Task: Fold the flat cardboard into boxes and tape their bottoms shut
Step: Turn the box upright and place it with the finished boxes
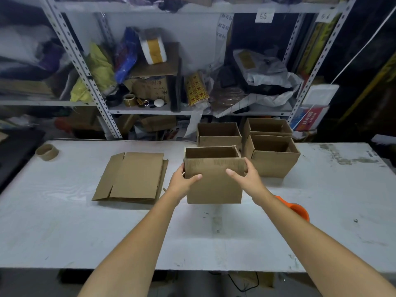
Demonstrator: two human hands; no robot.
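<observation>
An upright open cardboard box (214, 185) is in the middle of the white table (64, 232), lifted slightly above its surface. My left hand (182, 179) grips its left side, thumb on the front face. My right hand (246, 176) grips its right side, thumb likewise on the front. Three more open boxes stand behind: one at the back centre (218, 135), one at the back right (267, 126), one in front of that (274, 157). A stack of flat cardboard (132, 176) lies to the left. An orange tape dispenser (297, 210) shows partly behind my right forearm.
An empty brown tape core (47, 152) sits at the table's far left. Metal shelving (85, 67) full of bags, boxes and tape rolls stands behind the table. Cables hang below the table's near edge.
</observation>
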